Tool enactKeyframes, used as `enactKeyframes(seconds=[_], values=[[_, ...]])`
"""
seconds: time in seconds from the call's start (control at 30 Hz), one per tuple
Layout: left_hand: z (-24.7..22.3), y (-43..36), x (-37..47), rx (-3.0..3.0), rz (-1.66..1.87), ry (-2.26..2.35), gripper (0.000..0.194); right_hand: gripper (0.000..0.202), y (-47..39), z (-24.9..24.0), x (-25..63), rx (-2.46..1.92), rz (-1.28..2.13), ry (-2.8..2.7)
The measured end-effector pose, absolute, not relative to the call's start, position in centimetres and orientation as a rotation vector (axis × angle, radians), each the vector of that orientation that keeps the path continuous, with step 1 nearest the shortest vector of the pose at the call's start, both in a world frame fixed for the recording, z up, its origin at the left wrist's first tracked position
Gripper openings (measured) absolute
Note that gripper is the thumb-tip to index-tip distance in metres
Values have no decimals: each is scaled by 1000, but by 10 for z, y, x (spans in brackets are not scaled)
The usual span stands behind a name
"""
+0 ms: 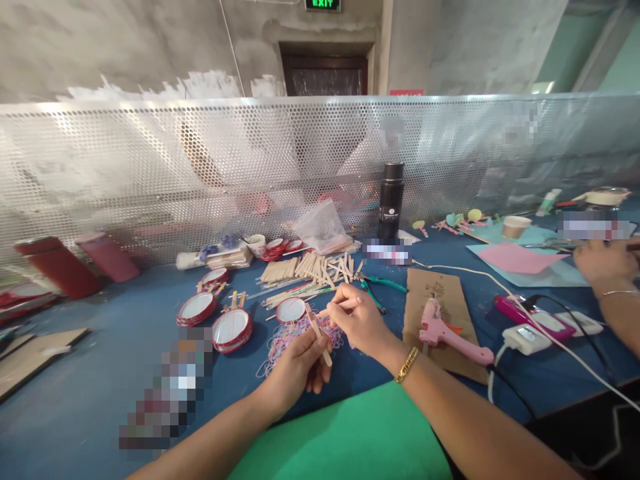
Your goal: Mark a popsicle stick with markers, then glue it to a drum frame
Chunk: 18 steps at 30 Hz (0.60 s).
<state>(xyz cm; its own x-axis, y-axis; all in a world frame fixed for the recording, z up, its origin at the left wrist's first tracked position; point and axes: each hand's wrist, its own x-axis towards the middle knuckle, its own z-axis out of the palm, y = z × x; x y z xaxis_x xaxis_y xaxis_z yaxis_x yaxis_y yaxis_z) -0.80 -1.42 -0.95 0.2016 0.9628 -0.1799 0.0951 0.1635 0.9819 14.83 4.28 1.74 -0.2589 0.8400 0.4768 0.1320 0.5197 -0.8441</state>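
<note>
A wooden craft stick (320, 339) stands tilted in my left hand (300, 360), its fingers closed around the lower part. Just to its right, my right hand (357, 320) is closed in a pinch near the stick's upper end; what it pinches is too small to make out. Below both hands lies a tangled heap of pink and purple loops (280, 343), partly covered by them. A round white disc with a red rim (291, 309) sits at the heap's back edge. Behind it spreads a pile of loose craft sticks (320, 268).
Red-rimmed discs (233, 330) stand in stacks to the left. On the right, a pink glue gun (440, 333) lies on cardboard (413, 293), near a power strip (530, 338) and cables. Green-handled pliers (387, 284) and a black bottle (391, 200) are behind. A co-worker's hand (605, 260) is far right.
</note>
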Motion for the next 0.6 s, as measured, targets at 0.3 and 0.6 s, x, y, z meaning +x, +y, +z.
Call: enactKeyframes(seconds=[0.3, 0.6], values=[[-8, -16, -7, 1223, 896, 1186, 43, 21, 43, 16, 147, -819, 837, -1750], [-7, -15, -7, 1215, 891, 1193, 45, 21, 45, 16, 148, -844, 798, -1750]])
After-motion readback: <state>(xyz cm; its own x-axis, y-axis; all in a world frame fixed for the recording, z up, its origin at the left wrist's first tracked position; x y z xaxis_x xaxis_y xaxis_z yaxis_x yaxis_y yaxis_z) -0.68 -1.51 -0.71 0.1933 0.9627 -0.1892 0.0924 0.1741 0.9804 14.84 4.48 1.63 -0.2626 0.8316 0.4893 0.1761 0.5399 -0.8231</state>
